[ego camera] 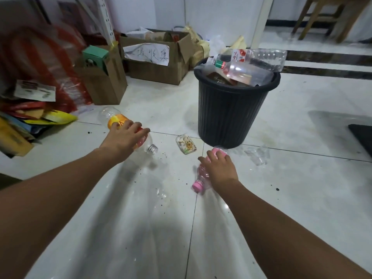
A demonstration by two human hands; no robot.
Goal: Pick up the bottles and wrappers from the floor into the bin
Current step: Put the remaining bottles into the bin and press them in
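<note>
A black ribbed bin point(231, 109) stands on the white tiled floor, with clear bottles point(251, 63) piled above its rim. My left hand point(124, 137) grips a clear bottle with an orange label point(114, 118) that lies on the floor, its open neck pointing right. My right hand point(219, 170) grips a clear bottle with a pink cap point(198, 185) and pink label, lying in front of the bin. Between the hands lies a small printed wrapper point(186, 144). A crumpled clear wrapper point(257, 155) lies to the right of the bin's base.
Cardboard boxes point(153, 63) with a handwritten paper sign stand behind the bin. A smaller box point(102, 83) and a heap of red bags and papers point(36, 77) fill the left side. Wooden chair legs point(326, 19) are at the back right. A dark mat point(362, 137) lies at the right edge.
</note>
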